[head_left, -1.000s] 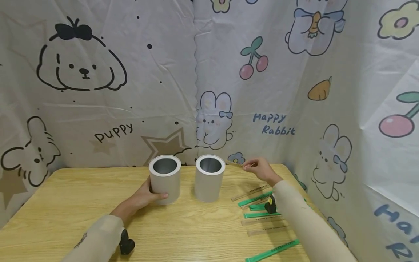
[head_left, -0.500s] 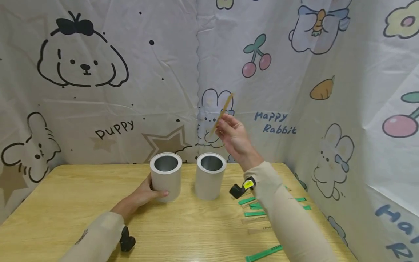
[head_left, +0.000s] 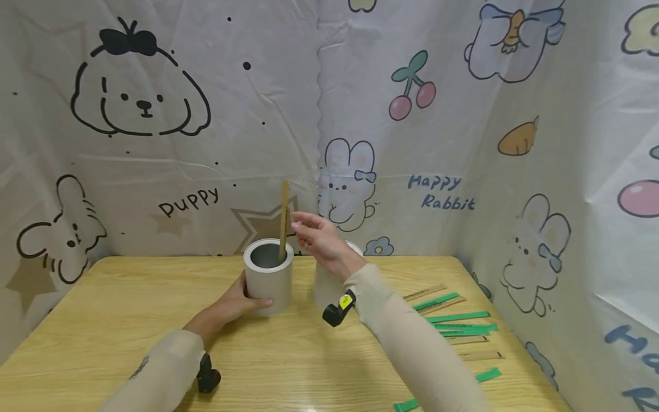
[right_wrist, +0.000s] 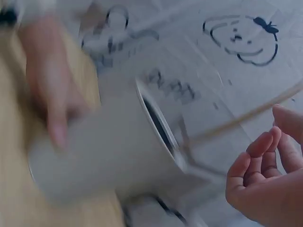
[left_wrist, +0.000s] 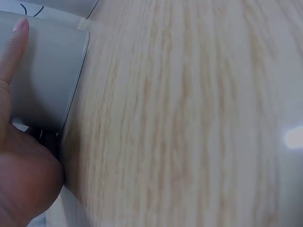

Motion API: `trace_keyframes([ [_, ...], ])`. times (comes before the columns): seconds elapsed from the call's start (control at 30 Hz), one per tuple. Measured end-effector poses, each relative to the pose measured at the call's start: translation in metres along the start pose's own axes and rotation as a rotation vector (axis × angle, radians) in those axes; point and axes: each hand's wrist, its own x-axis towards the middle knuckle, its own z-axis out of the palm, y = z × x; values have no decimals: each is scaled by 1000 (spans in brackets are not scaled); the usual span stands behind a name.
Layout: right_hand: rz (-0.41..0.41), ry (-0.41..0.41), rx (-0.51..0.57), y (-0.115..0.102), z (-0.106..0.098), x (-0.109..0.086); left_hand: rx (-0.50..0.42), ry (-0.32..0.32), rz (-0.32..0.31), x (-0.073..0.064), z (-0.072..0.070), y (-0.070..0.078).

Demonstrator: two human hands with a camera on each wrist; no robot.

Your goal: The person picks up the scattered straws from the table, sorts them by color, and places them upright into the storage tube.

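A white cylindrical container [head_left: 269,289] with a grey inside stands upright on the table. My left hand [head_left: 231,300] grips it low on the left side, thumb across the front; in the left wrist view a finger lies along its grey-looking wall [left_wrist: 49,71]. A slim brown printed strip [head_left: 284,214] stands nearly upright, its lower end inside the container's mouth. Just right of the strip is my right hand [head_left: 325,243], fingers loosely bent and seemingly apart from it. In the right wrist view the strip [right_wrist: 236,120] is blurred beside the fingertips.
A second white container [head_left: 324,286] stands to the right, partly hidden behind my right hand and wrist. Several green strips [head_left: 458,316] and brown strips [head_left: 481,355] lie on the table's right side, some under my forearm. A printed cloth [head_left: 247,143] hangs behind the table.
My right hand has carried the brown strip up and left from beside the second container to the first one, and its lower end has entered the mouth. My left hand keeps its grip.
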Motion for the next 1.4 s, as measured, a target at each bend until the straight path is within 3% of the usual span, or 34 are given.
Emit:
trace_keyframes([
  [0.13,-79,41,-252,-17,-49,-8,-1,8,-8,1,-1,-1],
  [0.27,-96,-3,-495,-21,-120,-27,13,7,-17,2,-3,1],
  [0.43,-4,-54,-705,8,-206,-55,26,13,-23,4,-4,8],
  [0.6,87,-44,-834,48,-255,-67,27,20,-13,4,-4,11],
  [0.77,120,-98,-861,73,-269,-70,8,16,-8,3,-1,7],
  [1.03,54,-227,-905,83,-270,-70,-2,19,-28,0,3,7],
  [1.23,53,-168,-932,84,-269,-67,10,22,-33,0,4,7],
  [1.4,33,-11,-915,65,-257,-60,20,24,-42,-1,5,6],
])
